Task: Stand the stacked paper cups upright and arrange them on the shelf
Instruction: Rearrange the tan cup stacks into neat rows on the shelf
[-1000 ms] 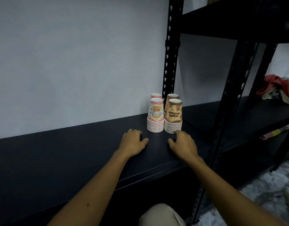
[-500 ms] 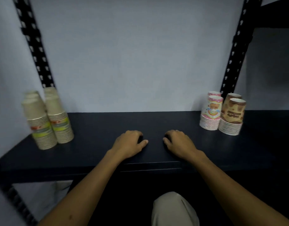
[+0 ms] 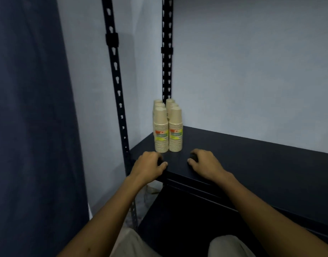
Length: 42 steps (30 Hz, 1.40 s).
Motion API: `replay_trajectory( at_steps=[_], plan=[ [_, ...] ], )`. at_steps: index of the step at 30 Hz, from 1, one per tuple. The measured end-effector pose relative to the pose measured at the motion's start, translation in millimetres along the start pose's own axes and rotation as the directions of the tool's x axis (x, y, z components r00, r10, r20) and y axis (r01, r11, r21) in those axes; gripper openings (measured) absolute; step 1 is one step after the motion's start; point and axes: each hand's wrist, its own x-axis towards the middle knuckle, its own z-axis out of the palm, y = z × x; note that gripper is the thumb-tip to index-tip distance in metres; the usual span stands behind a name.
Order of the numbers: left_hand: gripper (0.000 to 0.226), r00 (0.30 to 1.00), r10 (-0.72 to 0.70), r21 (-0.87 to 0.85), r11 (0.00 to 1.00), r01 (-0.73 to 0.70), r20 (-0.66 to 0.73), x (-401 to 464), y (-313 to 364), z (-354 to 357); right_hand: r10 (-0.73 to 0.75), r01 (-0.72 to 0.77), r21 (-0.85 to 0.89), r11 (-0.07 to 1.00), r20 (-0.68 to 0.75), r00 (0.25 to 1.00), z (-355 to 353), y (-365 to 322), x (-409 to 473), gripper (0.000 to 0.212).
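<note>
Several stacks of tan paper cups (image 3: 167,127) with green and yellow labels stand upside down in two rows at the left end of the black shelf (image 3: 252,160). My left hand (image 3: 150,166) rests on the shelf's front edge just in front of the stacks, fingers loosely curled, holding nothing. My right hand (image 3: 204,162) rests on the shelf a little to the right, also loosely curled with nothing in it. Neither hand touches the cups.
Two black slotted uprights (image 3: 116,80) rise at the shelf's left end against a pale wall. A dark blue curtain (image 3: 29,108) hangs at the far left. My knees (image 3: 228,245) show at the bottom, below the shelf.
The view has swung left: the pink and brown cup stacks at the right end have left the frame and the tan stacks now sit centred. Both hands stay resting on the shelf.
</note>
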Motion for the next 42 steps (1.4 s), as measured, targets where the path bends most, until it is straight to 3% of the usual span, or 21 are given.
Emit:
replay_trajectory(
  at_steps=[5, 9, 12, 18, 23, 29, 42],
  plan=[
    [0.025, 0.992, -0.113, -0.124, 0.987, 0.106, -0.057, 11.2, -22.3, -12.5, 0.048, -0.041, 0.097, 0.994, -0.066, 0.997, 16.6, -21.6, 28.3, 0.058],
    [0.062, 0.974, -0.220, -0.328, 0.926, 0.189, -0.060, 27.4, -20.5, -12.4, 0.118, -0.077, 0.354, 0.932, -0.095, 0.988, 20.6, -29.0, 46.4, 0.071],
    [0.073, 0.964, -0.260, -0.514, 0.834, 0.199, -0.048, 37.2, -14.3, -10.5, 0.105, -0.033, 0.515, 0.857, -0.111, 0.988, 24.1, -31.2, 55.4, 0.066],
    [0.055, 0.972, -0.223, -0.681, 0.723, 0.114, -0.074, 49.3, -8.0, 1.3, 0.119, -0.009, 0.608, 0.794, -0.141, 0.983, 30.0, -24.5, 61.0, 0.054],
    [0.044, 0.949, -0.288, -0.676, 0.726, 0.128, -0.130, 54.4, -1.2, 7.7, 0.106, 0.007, 0.602, 0.799, -0.153, 0.983, 27.2, -16.7, 58.1, 0.053],
    [0.040, 0.973, -0.218, -0.684, 0.722, 0.107, -0.079, 64.4, 19.8, 21.6, 0.130, -0.004, 0.586, 0.810, -0.173, 0.976, 8.6, 11.1, 42.5, 0.052],
    [0.044, 0.998, 0.051, -0.752, 0.659, -0.012, 0.029, 107.9, 137.6, 85.3, 0.320, -0.141, 0.539, 0.831, -0.255, 0.913, -67.1, 123.8, -6.9, 0.052]
  ],
)
